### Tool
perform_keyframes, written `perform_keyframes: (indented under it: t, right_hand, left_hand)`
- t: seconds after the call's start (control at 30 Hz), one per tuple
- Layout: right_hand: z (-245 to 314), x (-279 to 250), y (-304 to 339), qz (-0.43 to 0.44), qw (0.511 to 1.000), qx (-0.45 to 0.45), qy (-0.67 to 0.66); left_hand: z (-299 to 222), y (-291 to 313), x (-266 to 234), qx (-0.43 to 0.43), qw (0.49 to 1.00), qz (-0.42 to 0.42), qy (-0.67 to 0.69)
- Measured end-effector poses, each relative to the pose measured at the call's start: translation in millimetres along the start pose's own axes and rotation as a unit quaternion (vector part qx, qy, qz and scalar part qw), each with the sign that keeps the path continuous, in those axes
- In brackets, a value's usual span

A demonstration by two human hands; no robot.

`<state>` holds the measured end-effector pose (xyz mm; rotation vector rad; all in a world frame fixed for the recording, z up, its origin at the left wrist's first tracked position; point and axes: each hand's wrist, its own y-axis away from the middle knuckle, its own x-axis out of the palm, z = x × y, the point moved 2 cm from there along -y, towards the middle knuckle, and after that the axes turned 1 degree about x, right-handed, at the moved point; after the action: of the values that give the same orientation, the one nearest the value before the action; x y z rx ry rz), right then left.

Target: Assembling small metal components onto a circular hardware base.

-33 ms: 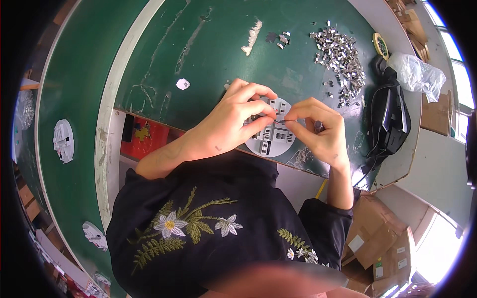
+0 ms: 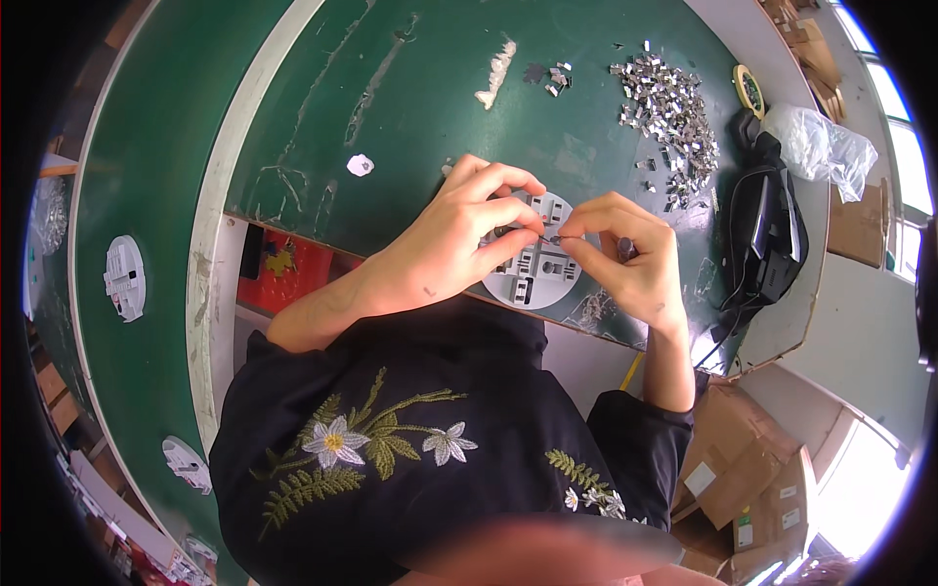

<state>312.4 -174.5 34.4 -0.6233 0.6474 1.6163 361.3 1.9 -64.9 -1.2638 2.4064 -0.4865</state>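
Observation:
Over a round grey plastic plate [image 2: 558, 290] with raised slots and small metal parts, both hands meet, fingertips almost touching. My left hand [image 2: 467, 227] comes from the left with thumb and fingers pinched together; what they hold is mostly hidden. Between the fingertips of both hands shows a tiny dark metal piece [image 2: 551, 238]. My right hand [image 2: 633, 259] pinches it from the right with thumb and forefinger. Out of the curled fingers of that hand sticks the dark rounded end of a tool handle [image 2: 626, 248]. The fingers cover the plate's upper left part.
A heap of small shiny metal clips [image 2: 669, 122] lies at the far right. Beside it are a tape roll [image 2: 748, 91], a black bag-like object [image 2: 764, 230] and a clear plastic bag [image 2: 819, 146]. White plastic housings [image 2: 125, 277] rest on the green surface to the left.

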Motion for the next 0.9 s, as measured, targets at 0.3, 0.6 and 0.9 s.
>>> perform_keyframes:
  t: [0.3,0.6,0.9]
  right_hand:
    - [0.8,-0.4,-0.8,0.011,1.0,0.006,-0.008]
    - [0.1,7.5,-0.3,-0.005,1.0,0.0,0.025]
    - [-0.8,5.8,-1.3,0.002,1.0,-0.01,-0.01]
  left_hand:
    - [0.9,0.8,-0.3,-0.004,1.0,0.0,0.007]
    - [1.4,2.3,-1.0,0.007,1.0,-0.005,0.0]
    - [2.0,3.0,-1.5,0.012,1.0,-0.001,-0.001]
